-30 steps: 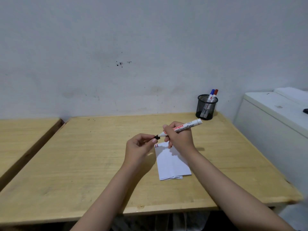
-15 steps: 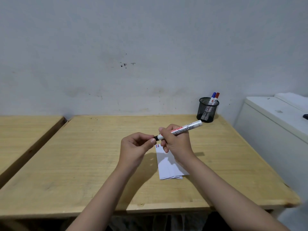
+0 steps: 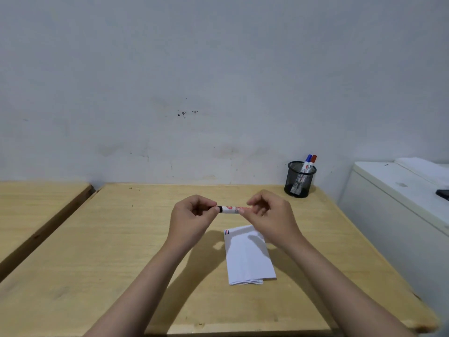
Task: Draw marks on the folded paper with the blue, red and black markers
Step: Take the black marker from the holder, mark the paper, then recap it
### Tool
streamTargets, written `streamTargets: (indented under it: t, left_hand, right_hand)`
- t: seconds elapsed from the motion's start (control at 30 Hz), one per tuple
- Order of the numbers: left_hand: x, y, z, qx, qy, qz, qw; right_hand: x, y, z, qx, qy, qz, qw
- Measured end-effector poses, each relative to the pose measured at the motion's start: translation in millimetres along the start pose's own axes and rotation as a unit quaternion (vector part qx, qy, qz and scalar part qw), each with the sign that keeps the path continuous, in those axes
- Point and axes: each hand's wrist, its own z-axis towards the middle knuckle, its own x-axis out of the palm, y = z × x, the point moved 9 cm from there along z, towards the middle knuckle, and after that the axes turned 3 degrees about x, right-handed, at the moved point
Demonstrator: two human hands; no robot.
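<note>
The folded white paper lies flat on the wooden table, with small blue, red and black marks at its top left corner. Above it I hold the black marker level between both hands. My left hand pinches its black cap end. My right hand grips the white barrel. The blue marker and red marker stand in a black mesh cup at the table's far right.
A white cabinet stands to the right of the table, with a dark object at its edge. A second wooden table sits to the left across a narrow gap. A grey wall rises behind.
The marker has swung from tilted up-right to level, and my left hand's cap end now meets the barrel. Both hands rose off the paper, baring its marked corner.
</note>
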Motion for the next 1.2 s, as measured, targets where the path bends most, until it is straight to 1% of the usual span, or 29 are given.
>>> streamTargets:
  t: [0.07,0.1,0.17,0.27,0.33,0.4,0.5,0.6,0.63,0.7,0.77,0.87,0.97,1.07,1.2]
  left_hand:
    - [13,-7,4,0.013,0.017,0.012,1.000]
    - [19,-10,7,0.020,0.020,0.013,1.000]
    - [30,-16,14,0.035,0.019,0.010,0.999]
    - [54,-26,25,0.048,0.027,-0.022,0.998]
    - [73,-31,33,0.058,0.034,-0.051,0.996]
    - [97,-33,44,0.073,0.048,-0.045,0.995]
    - [144,-28,63,0.094,0.097,0.018,0.991]
    - [194,-20,86,0.116,0.142,0.084,0.979]
    - [210,-17,94,0.124,0.155,0.104,0.975]
    - [239,-13,110,0.140,0.169,0.144,0.965]
    - [264,-4,125,0.141,0.175,0.168,0.960]
    - [288,13,143,0.127,0.171,0.195,0.957]
    - [296,26,152,0.105,0.162,0.199,0.961]
    - [296,31,155,0.107,0.140,0.183,0.967]
    - [296,31,155,0.104,0.131,0.171,0.971]
  right_hand:
    - [1,9,6,-0.081,0.023,-0.077,0.993]
    - [2,10,8,-0.099,0.038,-0.094,0.990]
    - [1,10,13,-0.124,0.059,-0.093,0.986]
    - [-11,12,18,-0.188,0.041,-0.145,0.971]
    - [-34,10,29,-0.201,-0.004,-0.169,0.965]
    - [-68,2,48,-0.179,-0.068,-0.148,0.970]
    - [-133,-10,81,-0.131,-0.181,-0.102,0.969]
    - [-188,-24,111,-0.096,-0.285,-0.086,0.950]
    - [-200,-29,120,-0.087,-0.306,-0.085,0.944]
    - [-213,-44,138,-0.071,-0.323,-0.091,0.939]
    - [-213,-62,154,-0.055,-0.314,-0.108,0.942]
    - [-197,-94,173,-0.023,-0.268,-0.134,0.954]
    - [-181,-126,186,0.032,-0.215,-0.164,0.962]
    - [-166,-154,191,0.076,-0.163,-0.206,0.962]
    - [-162,-171,191,0.107,-0.170,-0.210,0.957]
